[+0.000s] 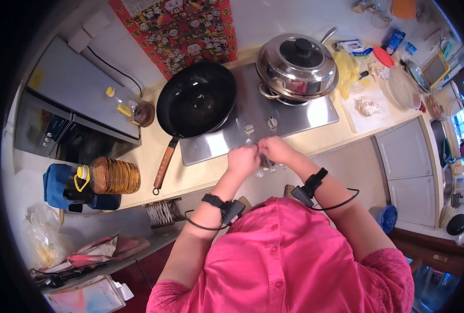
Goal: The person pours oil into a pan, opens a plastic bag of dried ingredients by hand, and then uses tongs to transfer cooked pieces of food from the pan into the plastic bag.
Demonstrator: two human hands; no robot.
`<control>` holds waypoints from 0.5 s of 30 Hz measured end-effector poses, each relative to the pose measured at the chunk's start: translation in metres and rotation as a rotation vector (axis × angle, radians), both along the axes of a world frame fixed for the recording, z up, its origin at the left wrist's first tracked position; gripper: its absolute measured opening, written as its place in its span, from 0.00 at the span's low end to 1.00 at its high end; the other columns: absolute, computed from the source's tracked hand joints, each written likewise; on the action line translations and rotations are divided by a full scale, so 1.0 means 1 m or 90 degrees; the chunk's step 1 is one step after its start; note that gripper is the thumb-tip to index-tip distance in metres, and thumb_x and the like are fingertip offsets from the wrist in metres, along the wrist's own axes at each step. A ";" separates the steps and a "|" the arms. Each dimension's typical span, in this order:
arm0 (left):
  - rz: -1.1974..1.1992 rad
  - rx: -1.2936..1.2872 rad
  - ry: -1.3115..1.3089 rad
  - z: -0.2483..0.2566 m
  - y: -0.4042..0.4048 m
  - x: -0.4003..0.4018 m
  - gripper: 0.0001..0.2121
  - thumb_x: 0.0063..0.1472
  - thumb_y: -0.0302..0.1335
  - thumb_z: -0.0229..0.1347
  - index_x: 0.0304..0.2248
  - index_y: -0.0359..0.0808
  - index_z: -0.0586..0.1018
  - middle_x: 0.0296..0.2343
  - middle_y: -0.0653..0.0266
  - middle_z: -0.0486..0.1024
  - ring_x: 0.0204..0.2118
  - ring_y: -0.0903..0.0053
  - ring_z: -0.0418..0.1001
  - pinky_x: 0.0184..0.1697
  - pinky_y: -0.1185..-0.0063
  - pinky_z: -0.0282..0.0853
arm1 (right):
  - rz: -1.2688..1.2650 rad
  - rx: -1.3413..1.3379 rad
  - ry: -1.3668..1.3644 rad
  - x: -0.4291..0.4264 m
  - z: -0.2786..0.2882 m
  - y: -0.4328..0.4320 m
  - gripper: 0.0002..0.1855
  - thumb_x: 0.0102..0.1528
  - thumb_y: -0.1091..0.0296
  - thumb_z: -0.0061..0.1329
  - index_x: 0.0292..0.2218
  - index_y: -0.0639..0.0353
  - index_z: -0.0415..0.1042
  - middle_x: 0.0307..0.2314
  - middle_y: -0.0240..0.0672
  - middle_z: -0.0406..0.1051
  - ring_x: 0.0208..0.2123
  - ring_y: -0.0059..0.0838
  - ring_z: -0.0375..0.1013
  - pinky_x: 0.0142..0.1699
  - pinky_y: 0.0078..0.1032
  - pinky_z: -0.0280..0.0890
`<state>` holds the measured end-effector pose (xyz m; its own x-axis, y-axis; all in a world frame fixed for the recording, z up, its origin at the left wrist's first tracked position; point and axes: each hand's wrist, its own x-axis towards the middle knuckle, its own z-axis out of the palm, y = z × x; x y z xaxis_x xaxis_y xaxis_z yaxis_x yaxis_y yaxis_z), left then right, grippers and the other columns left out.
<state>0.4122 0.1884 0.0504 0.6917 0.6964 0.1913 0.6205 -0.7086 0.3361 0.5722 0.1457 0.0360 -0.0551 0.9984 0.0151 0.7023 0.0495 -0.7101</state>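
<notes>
Both hands meet at the front edge of the stove, gripping a small clear plastic bag (pixel 266 162) with something dark inside. My left hand (pixel 243 159) closes on the bag's top from the left. From the right, my right hand (pixel 276 150) pinches the same top, its knuckles close to the other hand. What the dark contents are cannot be made out. Beyond the hands lies a stainless-steel gas cooktop (pixel 241 113) with two knobs. A black wok (pixel 196 101) sits on its left burner, with a little liquid or shine at the bottom.
A lidded steel pot (pixel 298 68) covers the right burner. The wok's wooden handle (pixel 165 166) juts toward the counter edge. Oil bottles (pixel 116 176) stand left, near a microwave oven (pixel 75 113). At right are a paper sheet with food (pixel 367 107), a yellow plastic bag (pixel 345 72) and a clear bowl (pixel 402 88).
</notes>
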 end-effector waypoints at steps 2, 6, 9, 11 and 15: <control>0.057 -0.121 -0.040 0.003 0.002 0.001 0.06 0.45 0.31 0.55 0.19 0.37 0.75 0.16 0.60 0.73 0.19 0.67 0.73 0.24 0.73 0.69 | 0.021 0.012 0.013 0.005 -0.001 -0.001 0.06 0.47 0.71 0.48 0.28 0.62 0.73 0.25 0.46 0.72 0.31 0.48 0.71 0.38 0.37 0.66; 0.148 -0.565 -0.304 -0.048 0.021 -0.010 0.06 0.46 0.27 0.57 0.19 0.36 0.72 0.13 0.69 0.68 0.18 0.82 0.69 0.22 0.80 0.65 | 0.029 0.045 -0.003 0.004 0.003 0.000 0.06 0.47 0.70 0.48 0.28 0.61 0.74 0.26 0.46 0.72 0.32 0.47 0.71 0.38 0.36 0.66; 0.097 -0.579 -0.350 -0.050 0.019 -0.012 0.06 0.46 0.28 0.57 0.20 0.36 0.73 0.14 0.70 0.69 0.19 0.82 0.69 0.23 0.80 0.66 | 0.057 0.058 -0.023 0.001 -0.002 0.006 0.07 0.46 0.68 0.47 0.27 0.60 0.73 0.25 0.45 0.71 0.31 0.47 0.70 0.38 0.37 0.65; 0.032 -0.320 -0.166 -0.024 0.016 -0.007 0.07 0.45 0.31 0.58 0.22 0.37 0.75 0.16 0.66 0.73 0.20 0.76 0.72 0.24 0.77 0.68 | 0.068 0.054 -0.017 -0.001 -0.002 0.007 0.07 0.45 0.67 0.48 0.26 0.60 0.73 0.25 0.44 0.71 0.31 0.47 0.70 0.37 0.38 0.65; 0.093 -0.222 0.014 -0.002 0.017 -0.020 0.10 0.46 0.38 0.57 0.19 0.41 0.78 0.16 0.63 0.74 0.23 0.64 0.74 0.25 0.71 0.68 | 0.079 0.042 -0.024 -0.012 -0.016 0.016 0.05 0.45 0.69 0.49 0.25 0.60 0.73 0.24 0.45 0.71 0.31 0.47 0.71 0.38 0.37 0.65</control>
<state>0.3919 0.2050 0.0487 0.5814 0.8087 -0.0894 0.7166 -0.4570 0.5270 0.5600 0.1619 0.0204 -0.1799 0.9807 0.0763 0.7137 0.1835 -0.6760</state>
